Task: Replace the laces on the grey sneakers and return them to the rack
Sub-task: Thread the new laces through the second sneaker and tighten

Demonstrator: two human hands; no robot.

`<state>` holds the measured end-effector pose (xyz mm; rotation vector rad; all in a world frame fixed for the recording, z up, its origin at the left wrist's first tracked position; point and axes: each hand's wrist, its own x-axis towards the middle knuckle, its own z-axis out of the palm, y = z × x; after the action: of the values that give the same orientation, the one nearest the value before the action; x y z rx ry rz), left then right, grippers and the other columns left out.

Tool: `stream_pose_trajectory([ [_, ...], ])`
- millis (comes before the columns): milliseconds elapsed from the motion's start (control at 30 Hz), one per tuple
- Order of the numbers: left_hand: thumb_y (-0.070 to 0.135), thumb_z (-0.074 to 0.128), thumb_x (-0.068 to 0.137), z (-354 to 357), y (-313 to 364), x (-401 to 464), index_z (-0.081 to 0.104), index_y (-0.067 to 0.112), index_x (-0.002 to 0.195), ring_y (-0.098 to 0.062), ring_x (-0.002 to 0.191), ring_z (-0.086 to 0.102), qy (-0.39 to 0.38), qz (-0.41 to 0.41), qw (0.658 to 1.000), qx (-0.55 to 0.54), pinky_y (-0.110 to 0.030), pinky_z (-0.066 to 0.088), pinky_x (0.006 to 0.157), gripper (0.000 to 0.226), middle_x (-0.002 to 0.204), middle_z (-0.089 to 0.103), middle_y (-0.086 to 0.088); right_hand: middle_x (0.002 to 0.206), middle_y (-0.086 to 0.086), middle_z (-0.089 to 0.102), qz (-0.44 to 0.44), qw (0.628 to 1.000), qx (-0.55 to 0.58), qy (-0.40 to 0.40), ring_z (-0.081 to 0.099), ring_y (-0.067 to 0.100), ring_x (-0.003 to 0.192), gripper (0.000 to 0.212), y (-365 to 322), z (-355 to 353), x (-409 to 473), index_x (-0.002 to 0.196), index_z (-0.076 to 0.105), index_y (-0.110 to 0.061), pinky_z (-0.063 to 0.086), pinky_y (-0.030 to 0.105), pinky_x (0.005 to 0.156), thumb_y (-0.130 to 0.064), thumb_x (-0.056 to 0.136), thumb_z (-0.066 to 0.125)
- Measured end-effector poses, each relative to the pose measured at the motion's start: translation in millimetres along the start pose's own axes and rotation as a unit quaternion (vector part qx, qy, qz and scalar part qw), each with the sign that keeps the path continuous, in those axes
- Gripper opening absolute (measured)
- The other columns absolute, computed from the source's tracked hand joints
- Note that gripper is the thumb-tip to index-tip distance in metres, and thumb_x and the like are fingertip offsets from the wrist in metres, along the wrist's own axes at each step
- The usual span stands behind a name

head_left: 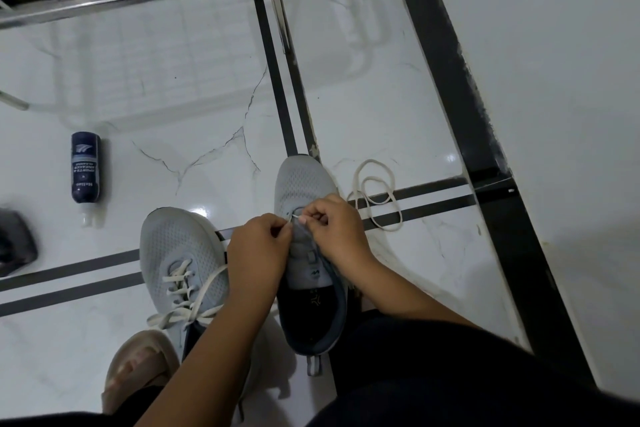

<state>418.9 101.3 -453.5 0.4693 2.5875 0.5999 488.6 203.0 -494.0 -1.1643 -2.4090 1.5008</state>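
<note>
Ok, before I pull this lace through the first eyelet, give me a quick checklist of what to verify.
1. Lace tip pinched by both hands, left hand and right hand: ok.
2. Tip through the eyelet: cannot tell, fingers hide it.
3. Right sneaker flat on the floor: ok.
4. Loose lace free of knots: cannot tell.
5. Left sneaker laced: ok.

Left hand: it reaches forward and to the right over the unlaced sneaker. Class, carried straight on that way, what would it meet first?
The left hand would almost at once meet the right hand, pinching the lace tip above the unlaced sneaker; depth is uncertain.
</note>
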Motion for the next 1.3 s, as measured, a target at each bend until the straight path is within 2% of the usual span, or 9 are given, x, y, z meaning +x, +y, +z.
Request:
stream_pose_trajectory([
  [167,0.027,0.06,0.091,1.0,-4.5,-5.2,0.073,0.021,0.088,0.003,0.061,0.049,-0.013,0.033,0.999,-0.015,-0.007,0.031,0.055,0.015,0.08,0.068,0.009,0.082,-0.003,0.056,-0.044,0.998,-0.052,0.012,0.056,0.019,0.085,0.007,5.4,7.3,-3.7,0.078,0.071,-0.013,0.05,0.039,0.075,-0.012,0.084,0.068],
  [300,0.03,0.056,0.094,1.7,-6.3,3.4,0.071,0.021,0.091,-0.009,0.072,0.057,-0.059,0.036,0.998,0.01,-0.024,0.04,0.059,0.018,0.082,0.068,0.004,0.08,-0.002,0.063,-0.041,0.997,-0.032,0.063,0.057,0.019,0.086,0.005,9.1,8.7,-5.6,0.08,0.075,-0.015,0.049,0.04,0.077,-0.017,0.082,0.071],
  [533,0.018,0.05,0.096,8.1,-9.8,26.1,0.059,0.02,0.102,-0.022,0.081,0.061,-0.083,0.088,0.992,0.027,-0.042,0.053,0.075,0.011,0.094,0.061,-0.002,0.108,-0.001,0.053,-0.052,0.983,-0.163,-0.063,0.05,0.015,0.097,0.041,-6.4,-30.3,-20.8,0.115,0.057,-0.018,0.045,0.031,0.076,-0.041,0.084,0.068],
  [667,0.01,0.053,0.094,11.9,-12.1,32.2,0.059,0.016,0.097,-0.025,0.08,0.062,-0.103,0.111,0.988,0.043,-0.046,0.053,0.074,0.01,0.093,0.062,-0.007,0.085,-0.003,0.059,0.059,0.975,-0.154,-0.147,0.057,0.014,0.076,0.042,-5.5,-44.1,-44.6,0.092,0.051,-0.017,0.049,0.036,0.066,-0.049,0.075,0.072],
  [867,0.007,0.05,0.093,7.8,-13.5,40.0,0.049,0.017,0.085,-0.023,0.077,0.057,-0.115,0.166,0.972,0.121,-0.035,0.046,0.069,0.014,0.089,0.057,-0.005,0.079,0.006,0.064,0.02,0.973,-0.194,-0.127,0.06,0.023,0.076,0.025,-7.5,-45.0,-45.3,0.081,0.057,-0.013,0.049,0.033,0.066,-0.038,0.085,0.061],
  [1000,-0.005,0.042,0.092,-24.5,-36.1,57.3,0.047,0.018,0.085,-0.018,0.076,0.061,-0.05,-0.001,0.996,-0.08,-0.033,0.046,0.068,0.024,0.089,0.058,-0.004,0.066,0.002,0.05,0.033,0.973,-0.196,-0.115,0.052,0.021,0.067,0.035,-1.9,-48.1,-48.9,0.059,0.034,-0.02,0.035,0.028,0.058,-0.027,0.087,0.054],
  [1133,0.004,0.044,0.096,-90.8,-117.6,89.1,0.056,0.009,0.098,-0.017,0.101,0.064,0.071,-0.201,0.857,-0.47,-0.031,0.052,0.088,0.013,0.107,0.065,-0.009,0.06,-0.001,0.046,0.029,0.978,-0.17,-0.12,0.052,0.02,0.064,0.029,1.7,-50.7,-48.0,0.063,0.04,-0.014,0.037,0.03,0.057,-0.024,0.087,0.053],
  [1233,0.017,0.028,0.1,-105.8,-137.8,92.3,0.04,0.021,0.079,-0.003,0.057,0.052,0.114,-0.234,0.805,-0.533,-0.016,0.051,0.05,0.024,0.067,0.054,0.009,0.057,-0.004,0.042,-0.001,0.977,-0.169,-0.13,0.05,0.018,0.061,0.028,0.1,-48.8,-46.3,0.066,0.043,-0.012,0.034,0.031,0.055,-0.024,0.089,0.052],
  [1300,0.03,0.035,0.098,-91.4,-98.7,77.4,0.04,0.023,0.083,-0.008,0.046,0.042,0.06,-0.204,0.901,-0.378,-0.018,0.039,0.043,0.018,0.063,0.048,0.009,0.06,-0.003,0.045,-0.018,0.976,-0.168,-0.14,0.051,0.018,0.063,0.025,-0.1,-47.2,-45.3,0.07,0.045,-0.013,0.033,0.029,0.055,-0.024,0.091,0.051],
])
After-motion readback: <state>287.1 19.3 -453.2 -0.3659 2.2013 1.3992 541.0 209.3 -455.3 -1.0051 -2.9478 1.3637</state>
